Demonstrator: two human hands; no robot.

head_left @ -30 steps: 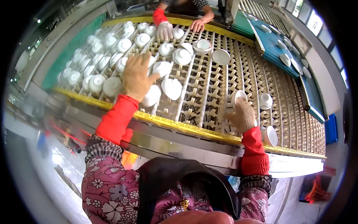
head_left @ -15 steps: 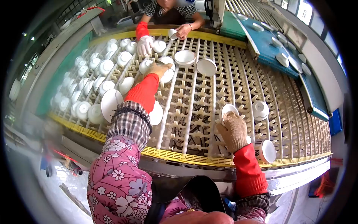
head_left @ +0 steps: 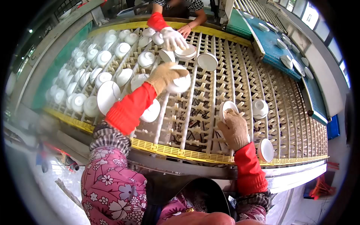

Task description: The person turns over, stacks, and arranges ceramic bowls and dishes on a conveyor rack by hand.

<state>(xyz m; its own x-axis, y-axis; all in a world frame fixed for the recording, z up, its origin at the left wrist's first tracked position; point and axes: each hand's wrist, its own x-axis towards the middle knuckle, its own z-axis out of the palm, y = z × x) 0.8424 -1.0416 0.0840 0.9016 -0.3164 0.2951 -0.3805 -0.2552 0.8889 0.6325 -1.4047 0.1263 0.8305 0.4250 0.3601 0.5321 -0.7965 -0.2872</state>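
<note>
My left hand [head_left: 162, 78], in a tan knit glove, is closed on a white bowl [head_left: 179, 85] over the middle of the rack conveyor [head_left: 189, 123]. My right hand [head_left: 234, 131], gloved alike, grips the rim of another white bowl [head_left: 227, 108] that stands tilted on the pegs. Right of it sits an upside-down bowl [head_left: 260, 109]. A bowl on its side [head_left: 266, 150] rests by the near edge, and part of one more bowl shows behind my right wrist. Beneath my left forearm lies a white bowl [head_left: 150, 111], partly covered by the sleeve.
Across the conveyor, a co-worker's white-gloved hand [head_left: 174, 39] touches bowls [head_left: 185, 52]. Many upside-down bowls [head_left: 104, 58] fill the left side. A teal belt [head_left: 277, 56] carries bowls at upper right. Yellow edging [head_left: 180, 153] runs along the near side.
My left hand has moved toward me and right, carrying a bowl. My right hand stays at its bowl. The co-worker's gloved hand has moved right, and the bowl in their other hand is out of sight.
</note>
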